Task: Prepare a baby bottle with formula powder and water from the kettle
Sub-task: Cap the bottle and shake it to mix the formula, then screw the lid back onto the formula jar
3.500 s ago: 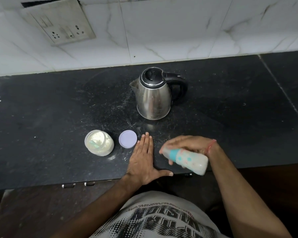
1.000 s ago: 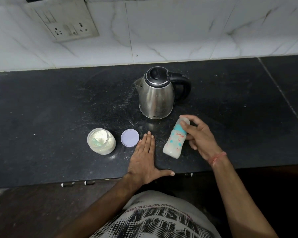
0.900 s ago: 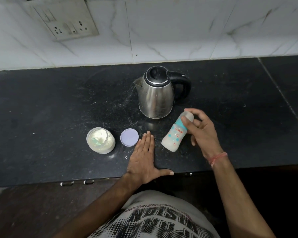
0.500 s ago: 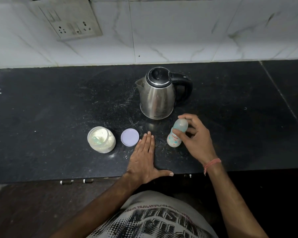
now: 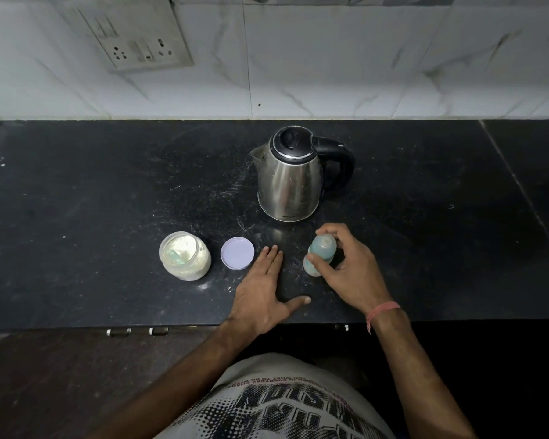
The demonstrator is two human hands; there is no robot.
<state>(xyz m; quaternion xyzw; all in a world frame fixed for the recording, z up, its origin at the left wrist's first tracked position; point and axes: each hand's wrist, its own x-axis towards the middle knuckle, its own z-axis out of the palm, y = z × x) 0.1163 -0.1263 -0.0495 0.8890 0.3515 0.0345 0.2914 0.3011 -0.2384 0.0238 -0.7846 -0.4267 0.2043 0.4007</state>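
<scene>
Right hand point(image 5: 349, 267) curls around upright baby bottle point(image 5: 319, 253); left hand point(image 5: 263, 289) lies flat.

black counter point(image 5: 92, 201), steel kettle point(image 5: 290, 185), lilac lid point(image 5: 237, 253)

Black stone countertop point(image 5: 76, 191), dusty and scratched.
On it: steel kettle point(image 5: 290, 182), open powder jar point(image 5: 185, 260), lilac lid point(image 5: 237, 253), baby bottle point(image 5: 319, 254) apparently upright, left hand point(image 5: 262, 294) flat.

Left hand point(image 5: 263, 289) flat, palm down, right hand point(image 5: 349, 270) curled, gripping
</scene>
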